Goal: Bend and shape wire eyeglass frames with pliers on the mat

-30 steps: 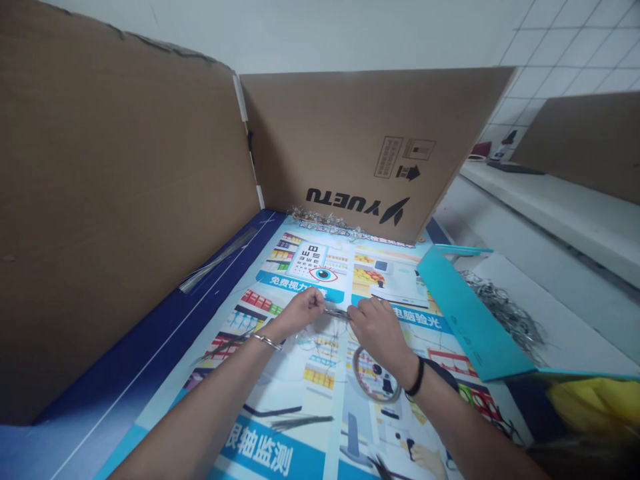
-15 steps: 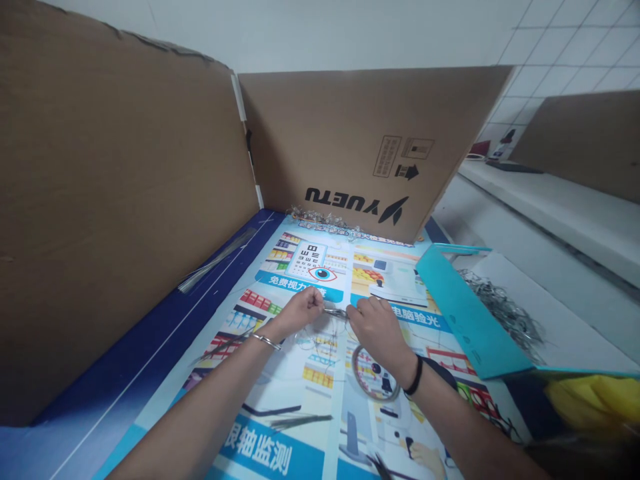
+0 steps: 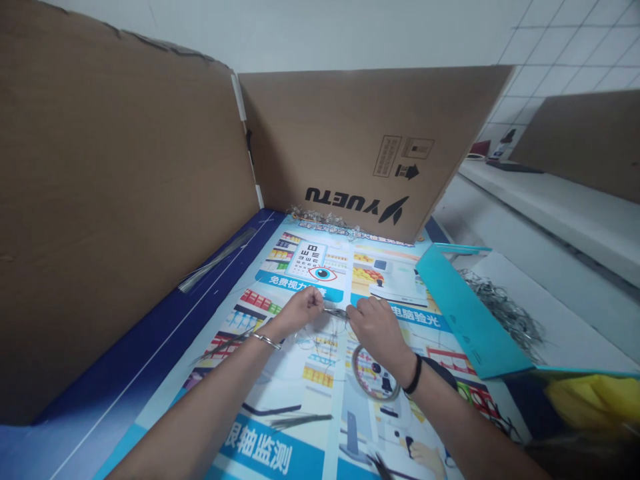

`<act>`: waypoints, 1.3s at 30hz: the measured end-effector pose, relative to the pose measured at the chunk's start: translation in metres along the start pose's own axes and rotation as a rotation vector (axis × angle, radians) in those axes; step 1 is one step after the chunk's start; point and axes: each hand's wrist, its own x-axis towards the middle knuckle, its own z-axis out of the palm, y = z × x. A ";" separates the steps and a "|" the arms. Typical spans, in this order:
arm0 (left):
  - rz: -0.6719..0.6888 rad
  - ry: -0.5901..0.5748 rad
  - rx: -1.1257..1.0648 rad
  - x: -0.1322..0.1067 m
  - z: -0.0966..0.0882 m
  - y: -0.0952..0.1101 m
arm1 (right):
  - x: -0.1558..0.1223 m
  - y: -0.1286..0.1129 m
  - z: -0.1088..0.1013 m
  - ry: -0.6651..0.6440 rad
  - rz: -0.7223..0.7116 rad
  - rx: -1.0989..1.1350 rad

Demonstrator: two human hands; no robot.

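My left hand [image 3: 303,307] is closed in a pinch on one end of a short, thin silvery wire bundle [image 3: 335,312]. At the bundle's other end, the fingers of my right hand [image 3: 377,325] are curled closed around it. Fine loose wire hangs in faint loops below the hands. Near my right wrist lies a round coil of grey wire [image 3: 356,377] on the printed sheet, partly behind the hand and forearm. Closer to me, a straight bunch of dark wires [image 3: 303,421] rests on the sheet, and another dark bunch [image 3: 380,465] shows at the bottom edge.
Cardboard panels stand at the left [image 3: 125,200] and back [image 3: 320,140]. A turquoise box [image 3: 470,327] at the right holds tangled wire [image 3: 500,310]. Clear twisted bits [image 3: 325,217] lie along the back panel. Pale strips [image 3: 215,261] lie at left; yellow material [image 3: 595,400] at right.
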 end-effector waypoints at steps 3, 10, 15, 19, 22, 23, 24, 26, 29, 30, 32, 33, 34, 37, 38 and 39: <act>-0.006 -0.004 -0.004 0.000 0.000 0.000 | 0.000 0.000 0.001 0.004 0.006 0.004; 0.006 -0.007 0.008 0.000 0.000 -0.002 | 0.000 0.000 0.001 0.009 0.015 0.015; 0.012 -0.025 -0.029 0.000 0.000 0.000 | -0.001 0.001 0.002 0.001 0.020 0.027; 0.004 -0.044 -0.059 -0.001 -0.001 0.002 | -0.001 0.002 0.001 -0.007 0.011 0.027; 0.005 -0.049 -0.046 -0.001 -0.001 0.003 | 0.000 0.003 -0.001 -0.007 -0.005 0.004; 0.009 -0.050 -0.046 -0.001 0.000 0.003 | 0.000 0.003 -0.002 -0.010 -0.010 -0.004; 0.013 -0.050 -0.046 -0.001 0.000 0.003 | 0.001 0.003 -0.003 -0.014 -0.015 -0.010; 0.011 -0.043 -0.039 -0.001 0.000 0.003 | 0.001 0.003 -0.003 -0.017 -0.022 -0.019; -0.003 -0.040 -0.021 -0.001 0.000 0.003 | 0.000 0.003 -0.003 -0.009 -0.029 -0.030; -0.006 -0.042 -0.018 -0.001 0.000 0.004 | 0.000 0.003 -0.003 -0.006 -0.031 -0.032; -0.002 -0.046 -0.017 -0.002 0.000 0.004 | -0.001 0.003 -0.002 -0.004 -0.032 -0.038; 0.000 -0.045 -0.020 -0.002 -0.001 0.005 | -0.001 0.003 -0.002 -0.004 -0.033 -0.041; -0.001 -0.043 -0.022 -0.002 -0.001 0.005 | -0.001 0.003 -0.001 -0.004 -0.032 -0.044; -0.008 -0.037 -0.031 -0.002 0.000 0.004 | 0.000 0.003 -0.001 -0.005 -0.033 -0.045; -0.007 -0.036 -0.032 -0.002 0.000 0.004 | -0.001 0.003 -0.001 -0.004 -0.035 -0.042; -0.004 -0.033 -0.031 -0.001 0.000 0.004 | -0.001 0.003 -0.001 -0.004 -0.036 -0.039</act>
